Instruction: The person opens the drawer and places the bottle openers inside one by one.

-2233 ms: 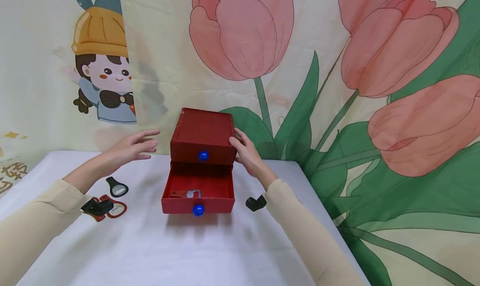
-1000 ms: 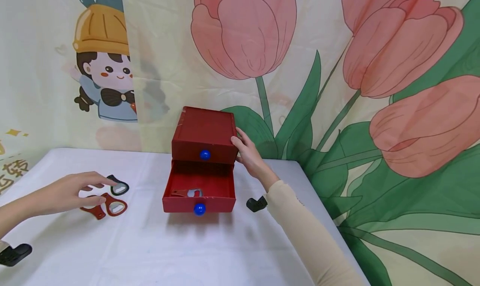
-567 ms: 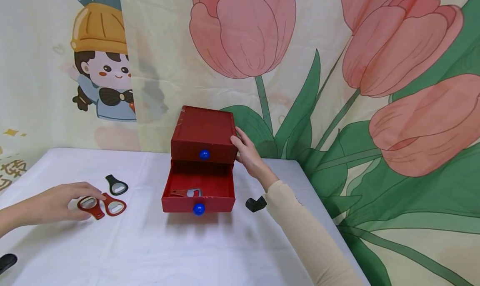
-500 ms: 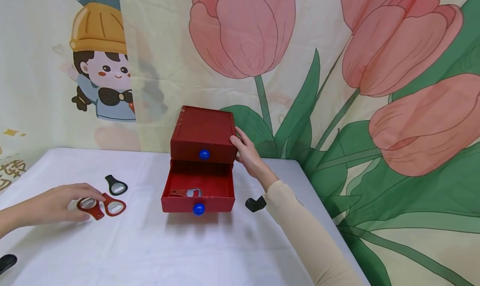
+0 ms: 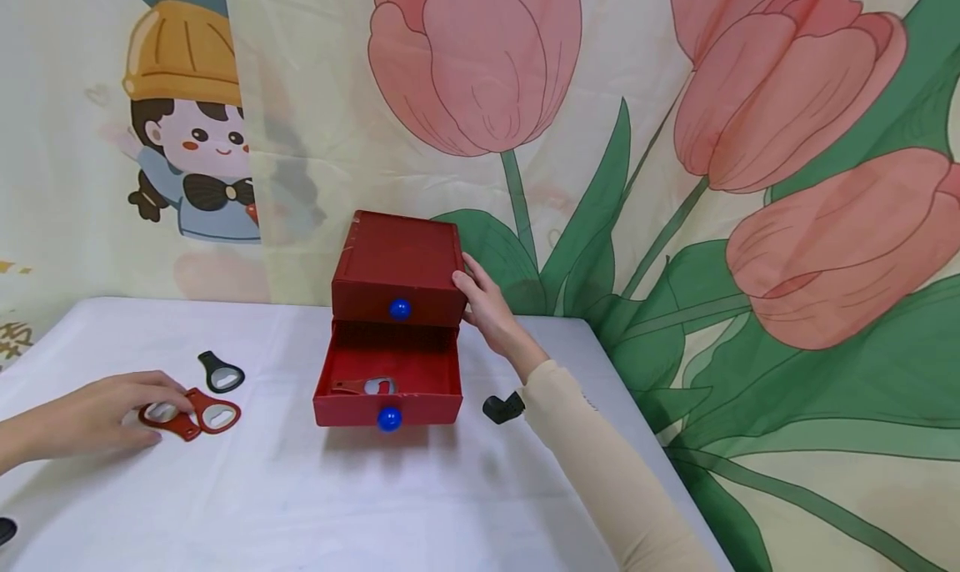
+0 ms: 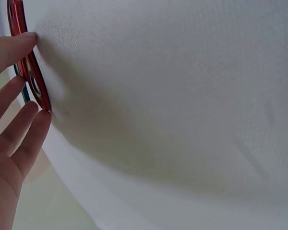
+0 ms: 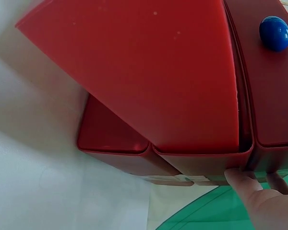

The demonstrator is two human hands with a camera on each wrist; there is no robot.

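Head view: noted leftmost red opener (image 5: 182, 427) on table (image 5: 375, 505), at right edge of left hand (image 5: 105, 413), the nearer hand; with long axis slanting right and nearward. Left wrist view: found left hand touching opener; cannot tell whether pinched. Right wrist view: recorded right hand (image 7: 264, 201) unclenched, resting against box (image 7: 273, 100).

We see a dark red box (image 5: 401, 253) with blue knobs (image 5: 401, 309); its drawer (image 5: 345, 412) is a brighter red, around a brownish-red opener (image 5: 358, 385) with a silvery head. Left of the box we find two red openers (image 5: 201, 402) and a black opener (image 5: 209, 362), with silvery inserts. Beneath the box, the desk (image 5: 300, 489) is white; right of the box, a sleeve (image 5: 600, 464) is cream. Behind the box, pale cloth (image 5: 318, 63) shows us pink tulips (image 5: 483, 63), green leaves (image 5: 597, 193) and a yellow-capped cartoon figure (image 5: 217, 216).
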